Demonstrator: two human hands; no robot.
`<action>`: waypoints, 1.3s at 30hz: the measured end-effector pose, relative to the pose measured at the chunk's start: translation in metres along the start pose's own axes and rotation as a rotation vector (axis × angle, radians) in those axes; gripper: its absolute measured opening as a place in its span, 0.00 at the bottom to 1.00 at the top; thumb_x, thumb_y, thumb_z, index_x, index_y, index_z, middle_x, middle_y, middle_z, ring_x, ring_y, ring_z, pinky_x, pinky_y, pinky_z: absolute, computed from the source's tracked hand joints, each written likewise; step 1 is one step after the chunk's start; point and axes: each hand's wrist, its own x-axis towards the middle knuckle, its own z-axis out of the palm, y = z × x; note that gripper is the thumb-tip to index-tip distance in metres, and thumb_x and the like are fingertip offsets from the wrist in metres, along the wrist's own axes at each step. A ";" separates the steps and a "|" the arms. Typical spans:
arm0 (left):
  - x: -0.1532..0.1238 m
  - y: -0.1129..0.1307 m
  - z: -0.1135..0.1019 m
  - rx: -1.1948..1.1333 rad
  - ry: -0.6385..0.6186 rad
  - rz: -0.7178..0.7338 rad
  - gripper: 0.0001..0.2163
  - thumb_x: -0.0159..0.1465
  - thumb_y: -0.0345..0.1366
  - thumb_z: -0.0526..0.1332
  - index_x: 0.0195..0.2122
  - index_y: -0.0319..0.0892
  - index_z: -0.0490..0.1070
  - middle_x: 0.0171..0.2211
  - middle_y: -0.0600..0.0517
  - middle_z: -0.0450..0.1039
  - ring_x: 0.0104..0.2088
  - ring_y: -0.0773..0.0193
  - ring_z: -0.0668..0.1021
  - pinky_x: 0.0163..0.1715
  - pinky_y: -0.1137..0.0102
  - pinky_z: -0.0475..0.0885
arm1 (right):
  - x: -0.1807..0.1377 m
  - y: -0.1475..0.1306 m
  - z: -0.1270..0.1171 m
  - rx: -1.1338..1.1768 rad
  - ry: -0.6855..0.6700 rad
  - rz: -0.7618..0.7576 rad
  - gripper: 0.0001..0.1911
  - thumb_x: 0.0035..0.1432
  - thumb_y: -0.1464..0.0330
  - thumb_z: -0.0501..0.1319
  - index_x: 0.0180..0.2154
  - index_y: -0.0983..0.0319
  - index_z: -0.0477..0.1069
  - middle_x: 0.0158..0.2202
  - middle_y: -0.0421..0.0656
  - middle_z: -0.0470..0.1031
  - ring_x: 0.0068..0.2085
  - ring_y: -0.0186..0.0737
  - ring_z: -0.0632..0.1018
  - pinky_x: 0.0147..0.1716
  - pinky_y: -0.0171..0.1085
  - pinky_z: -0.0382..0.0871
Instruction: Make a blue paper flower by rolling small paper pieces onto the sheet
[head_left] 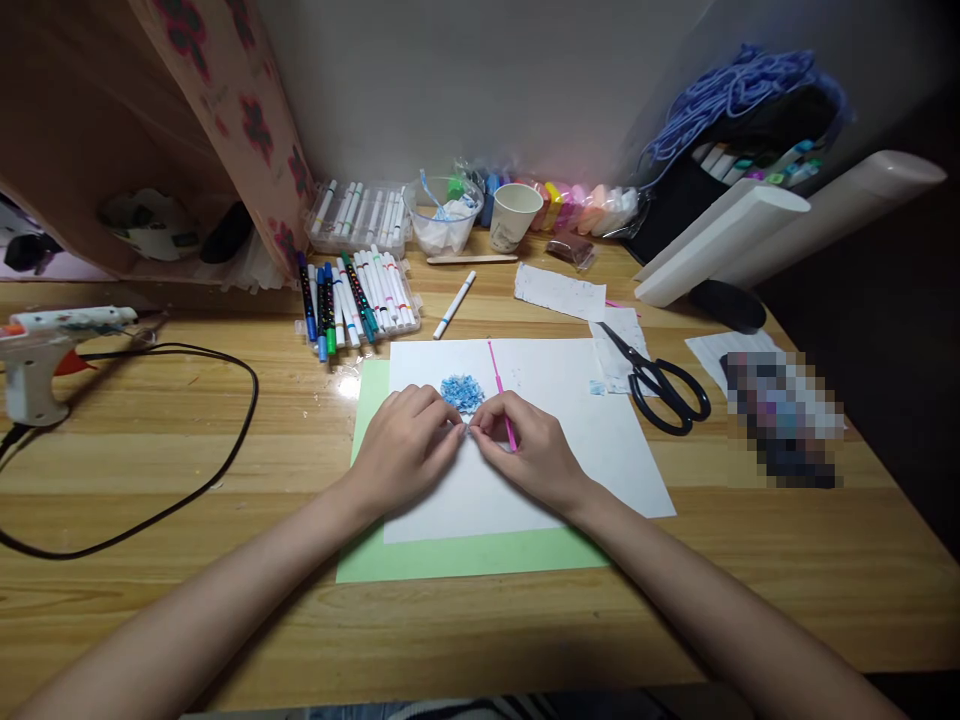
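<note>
Both my hands rest on a white sheet of paper that lies on a green sheet. My left hand and my right hand meet fingertip to fingertip, pinched together on a tiny piece just below a small heap of blue paper bits. The pinched piece is too small to name. A thin pink stick runs from the top of the white sheet down under my right hand's fingers.
Black scissors lie right of the paper. Several markers lie behind it, plus a marker box, plastic bowl, paper cup and clay tubs. A glue gun with black cord sits left.
</note>
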 end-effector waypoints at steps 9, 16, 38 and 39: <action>0.003 -0.002 0.003 -0.025 -0.019 -0.046 0.06 0.65 0.34 0.55 0.33 0.40 0.69 0.32 0.50 0.69 0.34 0.62 0.69 0.34 0.66 0.63 | -0.022 0.007 -0.021 0.134 0.063 -0.114 0.13 0.66 0.68 0.49 0.47 0.59 0.69 0.32 0.43 0.75 0.32 0.37 0.75 0.32 0.39 0.70; 0.003 -0.002 0.003 -0.035 0.021 -0.072 0.06 0.65 0.35 0.55 0.34 0.41 0.69 0.32 0.50 0.70 0.35 0.62 0.70 0.35 0.66 0.64 | -0.022 0.005 -0.022 0.134 0.063 -0.302 0.10 0.63 0.71 0.50 0.36 0.60 0.70 0.25 0.42 0.71 0.26 0.37 0.71 0.25 0.37 0.66; 0.002 -0.004 0.005 0.216 0.010 0.089 0.09 0.67 0.38 0.53 0.37 0.44 0.72 0.31 0.50 0.72 0.32 0.62 0.70 0.32 0.66 0.59 | -0.017 0.008 -0.022 0.083 -0.020 -0.136 0.12 0.65 0.71 0.47 0.31 0.60 0.66 0.27 0.41 0.70 0.29 0.35 0.72 0.30 0.36 0.66; 0.002 -0.004 0.005 0.215 0.001 0.088 0.09 0.67 0.38 0.53 0.36 0.44 0.72 0.31 0.50 0.72 0.32 0.62 0.70 0.32 0.65 0.59 | -0.017 0.008 -0.022 0.086 -0.025 -0.134 0.13 0.65 0.70 0.47 0.31 0.60 0.65 0.27 0.41 0.70 0.28 0.35 0.71 0.30 0.36 0.65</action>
